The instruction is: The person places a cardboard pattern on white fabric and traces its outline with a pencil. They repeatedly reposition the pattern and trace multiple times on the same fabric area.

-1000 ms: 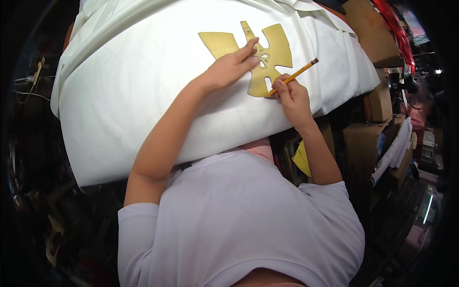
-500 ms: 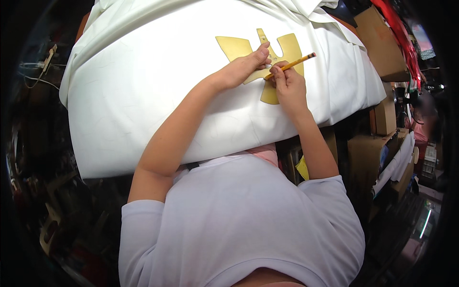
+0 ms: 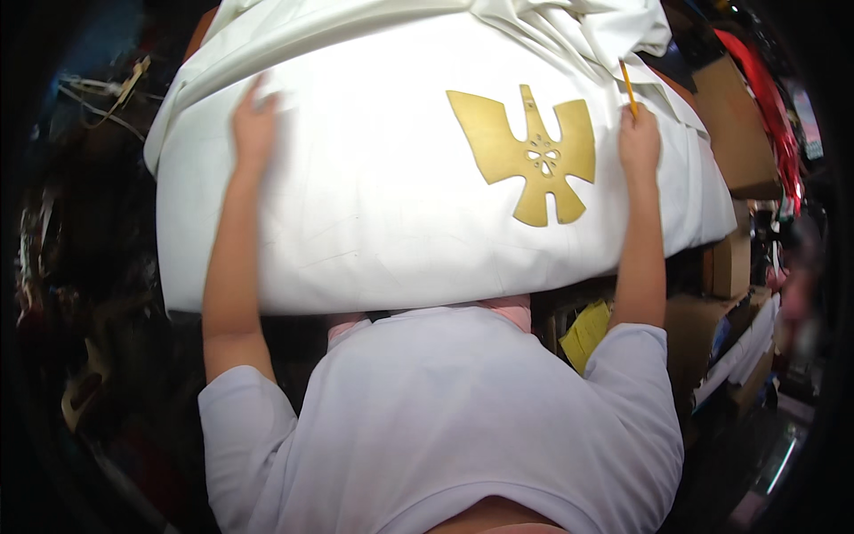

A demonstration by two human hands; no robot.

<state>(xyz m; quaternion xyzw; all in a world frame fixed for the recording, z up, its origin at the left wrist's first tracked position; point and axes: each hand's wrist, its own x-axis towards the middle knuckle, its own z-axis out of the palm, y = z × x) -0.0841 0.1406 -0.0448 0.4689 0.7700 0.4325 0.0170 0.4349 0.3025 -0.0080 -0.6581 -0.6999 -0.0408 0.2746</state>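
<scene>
A flat gold template, winged in outline with small cut-outs at its middle, lies on the white cloth, right of centre. Neither hand touches it. Over the left part of the cloth, my left hand is slightly blurred, its thumb and fingers apart and nothing in them. Past the template's right side, my right hand is closed around a yellow pencil, which points up and away from me. Faint thin lines mark the cloth in places.
The cloth bunches into folds at the far right. Cardboard boxes stand beyond the right edge, near a red strip of material. A yellow sheet sits below the table's front edge. White cables hang at the left.
Both hands have left the template. My left hand has moved far left across the cloth; my right hand has gone right with the pencil, now turned upward. The template shows whole.
</scene>
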